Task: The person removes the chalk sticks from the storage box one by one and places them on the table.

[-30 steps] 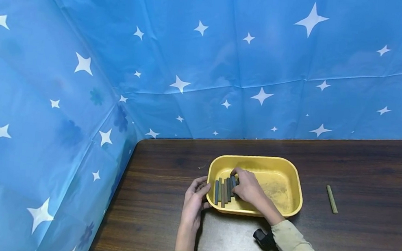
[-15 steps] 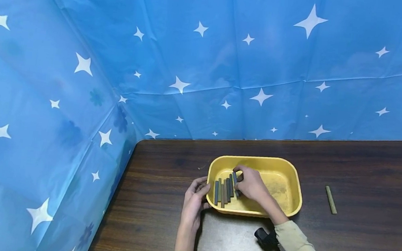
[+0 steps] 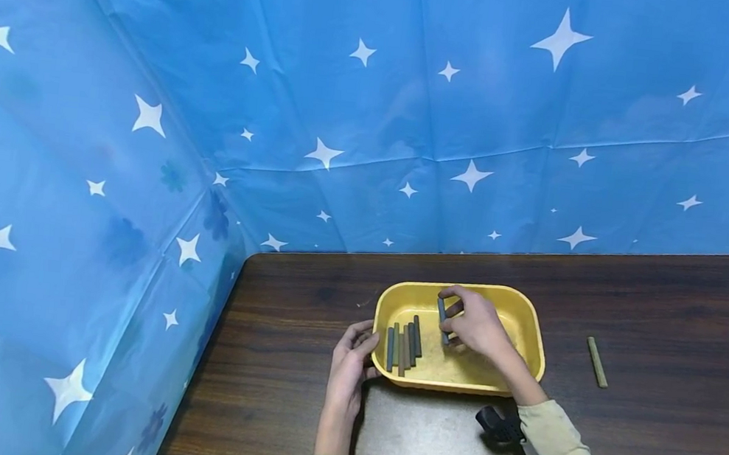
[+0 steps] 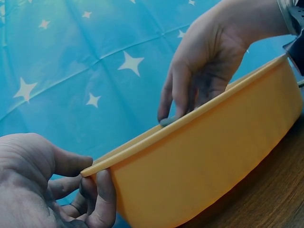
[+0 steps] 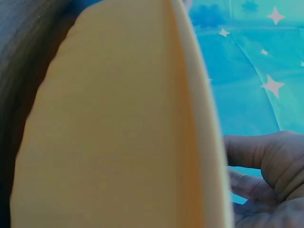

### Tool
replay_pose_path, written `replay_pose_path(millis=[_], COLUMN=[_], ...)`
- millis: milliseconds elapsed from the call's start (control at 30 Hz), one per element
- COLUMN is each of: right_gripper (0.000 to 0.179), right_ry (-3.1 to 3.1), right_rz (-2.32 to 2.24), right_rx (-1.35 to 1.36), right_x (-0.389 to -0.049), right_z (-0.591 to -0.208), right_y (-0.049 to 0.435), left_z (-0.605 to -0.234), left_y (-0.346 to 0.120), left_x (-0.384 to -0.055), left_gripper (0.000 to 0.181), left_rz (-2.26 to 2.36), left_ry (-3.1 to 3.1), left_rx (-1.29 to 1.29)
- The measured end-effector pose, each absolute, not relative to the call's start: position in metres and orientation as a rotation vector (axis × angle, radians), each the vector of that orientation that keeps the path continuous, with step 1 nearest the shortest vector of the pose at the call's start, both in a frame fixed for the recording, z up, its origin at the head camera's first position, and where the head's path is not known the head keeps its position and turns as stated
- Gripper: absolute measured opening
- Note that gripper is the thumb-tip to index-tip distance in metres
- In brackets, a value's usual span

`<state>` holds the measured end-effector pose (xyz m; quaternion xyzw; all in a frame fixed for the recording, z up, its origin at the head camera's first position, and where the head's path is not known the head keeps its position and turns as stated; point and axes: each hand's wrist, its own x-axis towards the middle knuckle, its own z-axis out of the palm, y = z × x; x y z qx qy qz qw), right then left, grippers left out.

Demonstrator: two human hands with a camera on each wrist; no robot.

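A yellow plastic tub (image 3: 433, 367) sits just right of centre in the lower half of the head view, on a dark wood-grain table (image 3: 276, 374). The right hand (image 3: 477, 322) is over the tub's middle, its thumb and fingers pinching a slim blue-grey stick (image 3: 442, 311); whether the stick touches the tub floor, I cannot tell. The left hand (image 3: 348, 363) grips the tub's left end, thumb on the rim and fingers curled beneath the lip, as the left wrist view shows. Inside, at the tub's left end, five sticks (image 3: 402, 352) lie side by side, blue-grey, olive, brown and darker. An olive-green stick (image 3: 597, 362) lies on the table at lower right. A blue star-print backdrop (image 3: 383, 111) fills the upper frame.
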<state>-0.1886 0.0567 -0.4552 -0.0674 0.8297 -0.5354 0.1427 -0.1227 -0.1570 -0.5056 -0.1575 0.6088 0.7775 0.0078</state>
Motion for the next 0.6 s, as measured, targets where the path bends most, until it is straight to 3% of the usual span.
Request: replay_pose_path(millis=[600], right_gripper=[0.051], right_ry=[2.362], right_rz=[-1.618], right_rx=[-0.175], right_x=[-0.176], right_z=[-0.444], right_y=[0.123], left_z=[-0.506], left_y=[-0.156], left_x=[-0.123], left_gripper=[0.039], left_rz=[2.420], left_ry=[1.921], left_rx=[-0.495])
